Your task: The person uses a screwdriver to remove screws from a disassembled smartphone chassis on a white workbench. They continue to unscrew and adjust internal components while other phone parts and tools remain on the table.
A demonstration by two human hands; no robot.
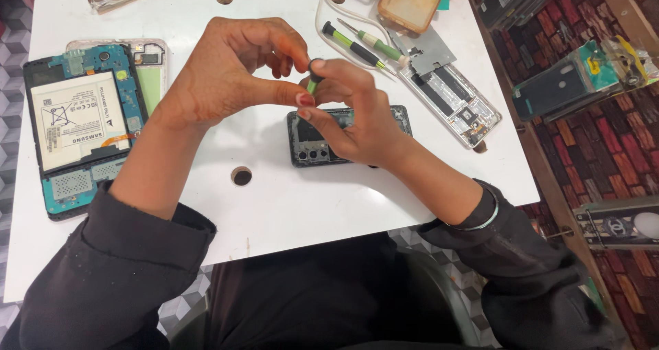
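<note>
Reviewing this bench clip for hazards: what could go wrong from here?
1. Both hands, left and right, pinch the green screwdriver above the open phone; a slip could gouge its board.
2. The open tablet lies at the table edge with its battery bare; a sleeve might knock it off.
3. Spare screwdrivers lie loose and could roll.
</note>
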